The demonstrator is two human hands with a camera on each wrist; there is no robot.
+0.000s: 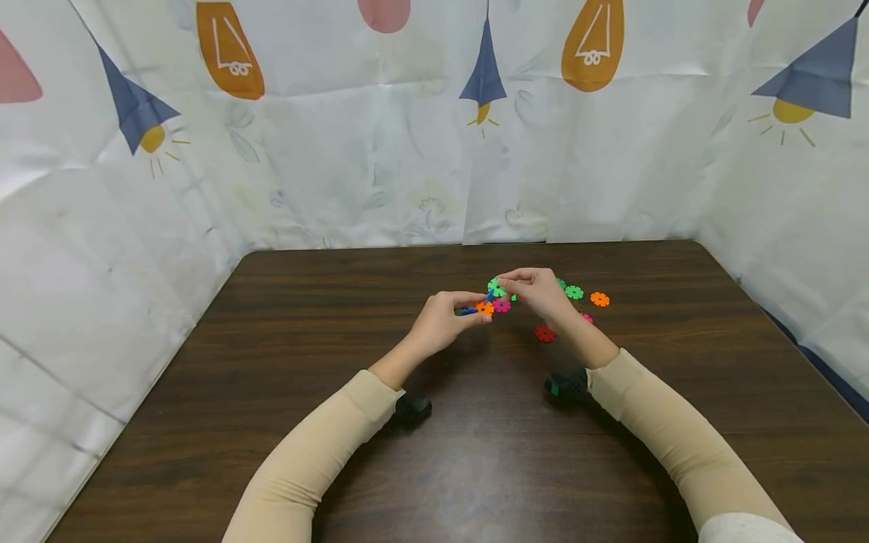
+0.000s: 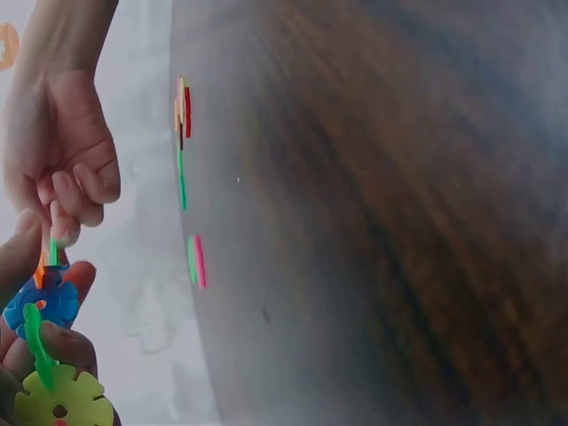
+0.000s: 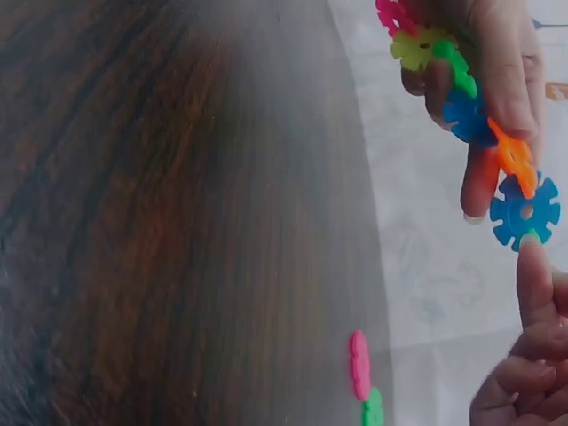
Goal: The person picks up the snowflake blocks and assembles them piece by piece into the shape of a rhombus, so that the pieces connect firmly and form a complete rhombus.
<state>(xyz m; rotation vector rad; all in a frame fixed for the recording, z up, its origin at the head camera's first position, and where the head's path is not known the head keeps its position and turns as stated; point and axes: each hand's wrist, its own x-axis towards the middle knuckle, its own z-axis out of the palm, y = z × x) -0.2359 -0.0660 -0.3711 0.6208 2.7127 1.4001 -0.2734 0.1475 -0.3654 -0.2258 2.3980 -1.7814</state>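
My left hand point(image 1: 441, 323) grips a chain of slotted, flower-shaped plastic discs between thumb and fingers, above the table. In the right wrist view the chain runs through a pink disc point(image 3: 394, 16), a yellow disc point(image 3: 422, 48), a green one, a blue disc point(image 3: 466, 115), an orange disc point(image 3: 515, 157) and another blue disc point(image 3: 525, 213) at its end. My right hand point(image 1: 539, 290) pinches a light green disc point(image 1: 496, 287) at that end blue disc. In the left wrist view this green disc is edge-on, mostly hidden by fingers.
Loose discs lie on the dark wooden table point(image 1: 305, 362) around the right hand: a red disc point(image 1: 545, 333), an orange disc point(image 1: 600, 299), a green disc point(image 1: 574, 292) and several others partly hidden. A patterned white curtain point(image 1: 380, 173) hangs behind the table.
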